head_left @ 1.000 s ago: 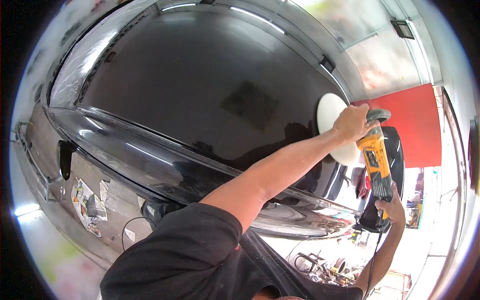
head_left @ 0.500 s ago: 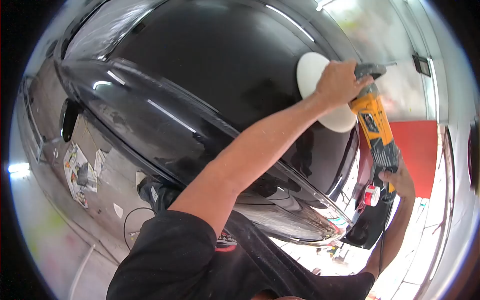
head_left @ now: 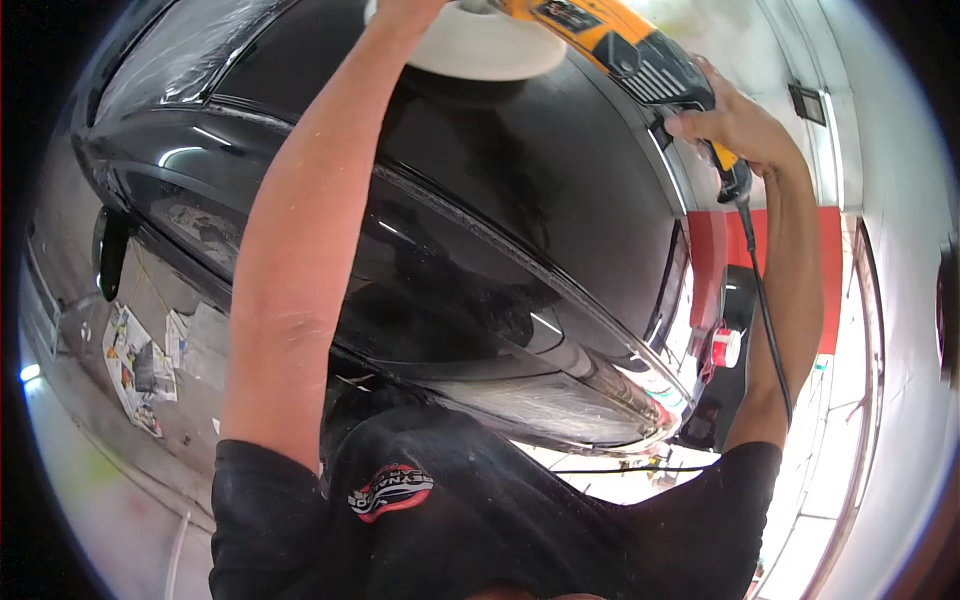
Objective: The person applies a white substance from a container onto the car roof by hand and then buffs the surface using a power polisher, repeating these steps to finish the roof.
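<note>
An orange and black polisher (head_left: pixel 625 50) with a round white pad (head_left: pixel 490 45) is over the glossy black car panel (head_left: pixel 560 170) at the top of the view. My right hand (head_left: pixel 740 125) is wrapped round its rear grip, beside the power cord. Beside the pad, my left hand (head_left: pixel 410 10) is partly cut off by the top edge, with its fingers out of sight. Whether the pad touches the panel cannot be told.
Clear plastic film (head_left: pixel 190 60) covers glass at the upper left. A side mirror (head_left: pixel 110 250) and newspapers (head_left: pixel 140 370) on the floor are at left. A red panel (head_left: pixel 825 270) and a red and white round object (head_left: pixel 726 347) are at right. The cord (head_left: pixel 768 320) hangs along my right forearm.
The polisher and both hands have moved up and to the left in view. The polisher has turned to lie more sideways, and my left fingers have gone out of view.
</note>
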{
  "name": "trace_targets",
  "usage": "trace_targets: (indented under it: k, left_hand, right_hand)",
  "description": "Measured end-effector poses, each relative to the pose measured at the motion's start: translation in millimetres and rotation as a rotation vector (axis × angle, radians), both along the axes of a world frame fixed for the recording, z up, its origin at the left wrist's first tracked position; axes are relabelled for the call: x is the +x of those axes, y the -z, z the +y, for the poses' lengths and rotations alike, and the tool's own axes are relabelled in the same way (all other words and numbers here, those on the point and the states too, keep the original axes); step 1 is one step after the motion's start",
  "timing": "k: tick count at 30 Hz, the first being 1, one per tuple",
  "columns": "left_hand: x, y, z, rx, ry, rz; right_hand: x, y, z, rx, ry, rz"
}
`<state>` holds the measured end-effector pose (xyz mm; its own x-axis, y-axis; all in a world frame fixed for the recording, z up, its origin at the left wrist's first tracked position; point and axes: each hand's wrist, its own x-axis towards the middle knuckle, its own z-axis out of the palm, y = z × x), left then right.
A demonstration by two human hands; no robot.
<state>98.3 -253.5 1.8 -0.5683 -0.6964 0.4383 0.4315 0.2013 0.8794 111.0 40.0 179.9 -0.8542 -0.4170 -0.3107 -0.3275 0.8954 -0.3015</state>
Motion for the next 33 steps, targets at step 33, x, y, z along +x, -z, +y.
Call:
trace_targets:
  k: [33]
  left_hand:
    - [240,-24,475,0.004,1.093,0.009]
  right_hand:
    - [437,-32,361,-0.087,1.166,-0.092]
